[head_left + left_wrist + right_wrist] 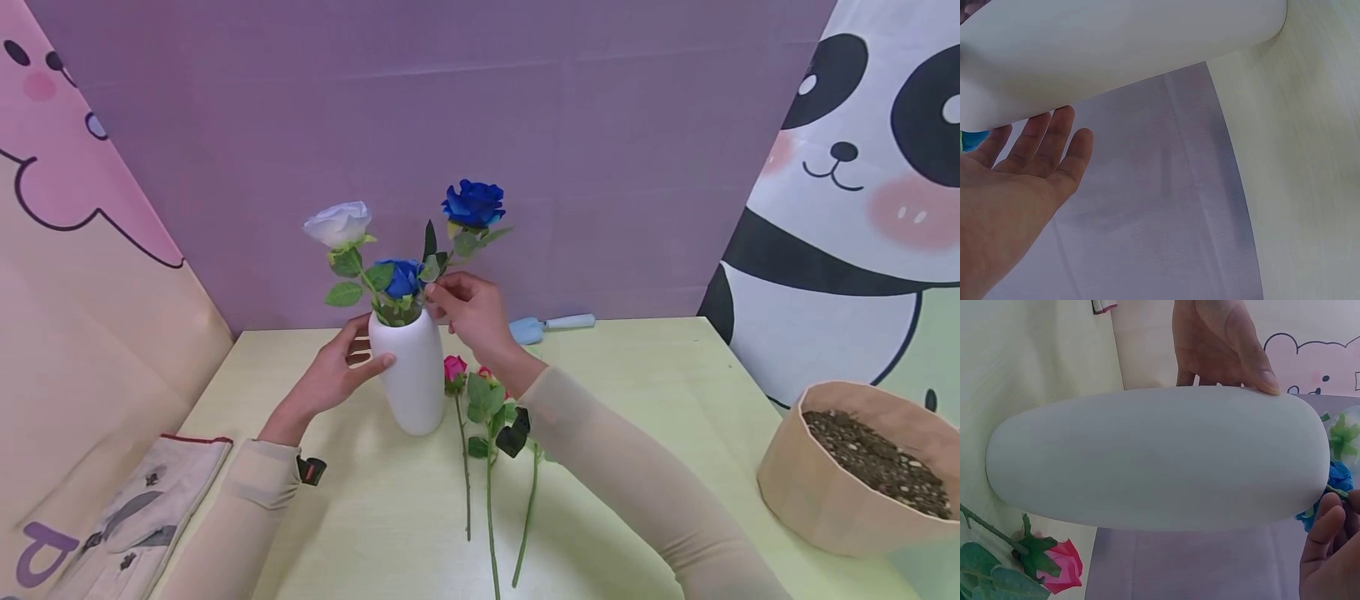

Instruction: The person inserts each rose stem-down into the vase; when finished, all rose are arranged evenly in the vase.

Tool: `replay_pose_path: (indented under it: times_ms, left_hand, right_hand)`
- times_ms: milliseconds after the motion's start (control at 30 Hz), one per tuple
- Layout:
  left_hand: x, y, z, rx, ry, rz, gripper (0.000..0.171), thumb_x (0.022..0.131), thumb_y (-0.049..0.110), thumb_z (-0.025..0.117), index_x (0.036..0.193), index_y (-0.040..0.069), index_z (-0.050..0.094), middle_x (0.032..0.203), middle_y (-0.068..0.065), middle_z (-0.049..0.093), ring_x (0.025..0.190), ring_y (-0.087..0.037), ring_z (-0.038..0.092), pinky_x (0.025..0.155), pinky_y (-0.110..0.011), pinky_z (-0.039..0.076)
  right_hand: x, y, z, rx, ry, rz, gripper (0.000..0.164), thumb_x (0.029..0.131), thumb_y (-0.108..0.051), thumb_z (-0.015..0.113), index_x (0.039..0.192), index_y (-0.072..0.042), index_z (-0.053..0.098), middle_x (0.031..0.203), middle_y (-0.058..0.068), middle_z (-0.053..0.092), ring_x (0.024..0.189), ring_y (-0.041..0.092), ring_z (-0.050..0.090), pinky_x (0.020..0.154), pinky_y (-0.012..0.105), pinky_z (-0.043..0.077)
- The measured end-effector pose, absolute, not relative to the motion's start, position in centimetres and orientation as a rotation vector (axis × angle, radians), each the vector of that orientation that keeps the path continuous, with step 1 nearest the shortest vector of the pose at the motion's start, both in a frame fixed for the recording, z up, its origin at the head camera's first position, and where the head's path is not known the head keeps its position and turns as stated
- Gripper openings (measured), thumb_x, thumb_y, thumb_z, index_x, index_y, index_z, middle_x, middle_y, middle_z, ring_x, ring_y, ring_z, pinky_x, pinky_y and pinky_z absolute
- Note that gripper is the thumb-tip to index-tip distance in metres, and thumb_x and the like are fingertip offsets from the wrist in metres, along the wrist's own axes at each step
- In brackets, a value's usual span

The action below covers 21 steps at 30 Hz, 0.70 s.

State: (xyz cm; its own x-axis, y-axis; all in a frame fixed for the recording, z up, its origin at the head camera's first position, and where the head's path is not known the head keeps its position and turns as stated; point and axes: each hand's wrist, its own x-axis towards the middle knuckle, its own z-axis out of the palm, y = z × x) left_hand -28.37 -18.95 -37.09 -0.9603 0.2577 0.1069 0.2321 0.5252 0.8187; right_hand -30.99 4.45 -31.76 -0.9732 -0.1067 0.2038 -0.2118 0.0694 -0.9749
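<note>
A white vase (411,375) stands upright on the table, also large in the right wrist view. My left hand (330,375) steadies it near the top, thumb on the front and fingers (1054,137) behind. At the mouth, my right hand (476,312) pinches the stem of a blue rose (474,204), whose bloom rises above the hand and leans right. A white rose (339,225) and a second, lower blue rose (401,278) stand in the vase. In the right wrist view, the pinched stem (1337,492) shows between thumb and fingers at the rim.
Pink-red roses (454,368) with long stems lie right of the vase, partly under my right forearm. Behind them is a light-blue trowel (528,330). A fabric pot of soil (787,475) sits at right, and a folded printed cloth (142,517) at left.
</note>
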Motion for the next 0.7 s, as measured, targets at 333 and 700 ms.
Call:
replay_pose_path:
  times_ms: [333, 700]
  left_hand:
    - [-28.49, -18.90, -37.02, 0.433, 2.721, 1.443, 0.084, 0.090, 0.054, 0.068, 0.156, 0.023, 0.026, 0.152, -0.010, 0.044, 0.135, -0.039, 0.051, 0.105, -0.056, 0.050]
    - [-28.53, -19.07, -36.98, 0.434, 2.713, 1.441, 0.082, 0.092, 0.051, 0.067, 0.157, 0.022, 0.025, 0.154, -0.012, 0.042, 0.136, -0.041, 0.049, 0.107, -0.057, 0.048]
  right_hand:
    - [-30.77, 4.42, -31.21, 0.289, -2.260, 2.065, 0.022, 0.097, -0.031, 0.067, 0.107, -0.012, 0.068, 0.096, 0.004, 0.069, 0.072, 0.016, 0.063, 0.057, 0.024, 0.051]
    - [-31.18, 4.19, -31.44, 0.330, -2.187, 2.100, 0.019, 0.095, -0.025, 0.070, 0.104, -0.009, 0.069, 0.098, 0.008, 0.072, 0.070, 0.016, 0.061, 0.086, 0.043, 0.062]
